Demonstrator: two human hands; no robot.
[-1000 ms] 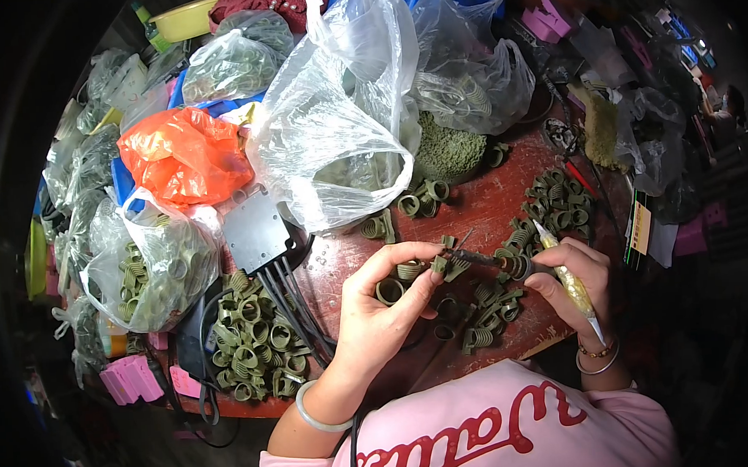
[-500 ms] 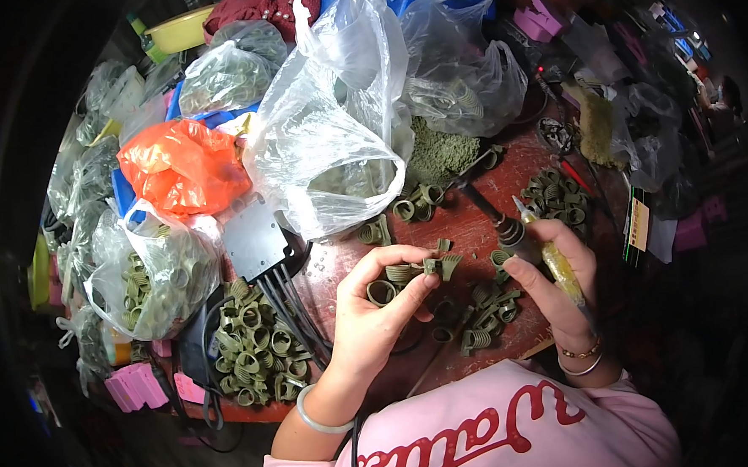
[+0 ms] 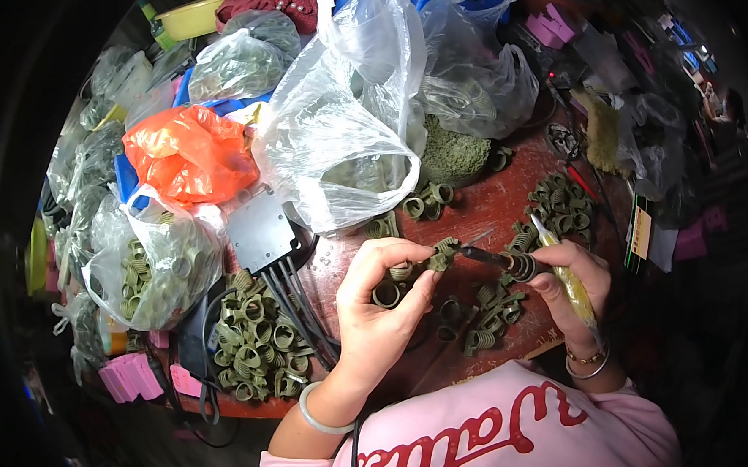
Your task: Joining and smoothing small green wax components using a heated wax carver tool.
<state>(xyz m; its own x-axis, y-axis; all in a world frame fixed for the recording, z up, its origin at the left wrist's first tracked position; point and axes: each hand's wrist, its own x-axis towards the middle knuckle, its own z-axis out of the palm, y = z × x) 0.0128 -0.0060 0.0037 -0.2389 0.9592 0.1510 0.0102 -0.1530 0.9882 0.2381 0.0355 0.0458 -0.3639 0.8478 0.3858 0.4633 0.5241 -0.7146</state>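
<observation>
Tool (image 3: 487,257) is returning beside the green part (image 3: 444,253) mid-frame, seemingly resuming work; left hand (image 3: 379,299) is pinching that part, right hand (image 3: 581,283) holding tool and yellow tube (image 3: 569,278).

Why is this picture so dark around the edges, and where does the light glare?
Head view: curved black borders, likely from the fisheye lens; head view: white glare on the large clear bag, paler sheen on the red table; head view: left hand brightly lit, far right dim and indistinct.
</observation>
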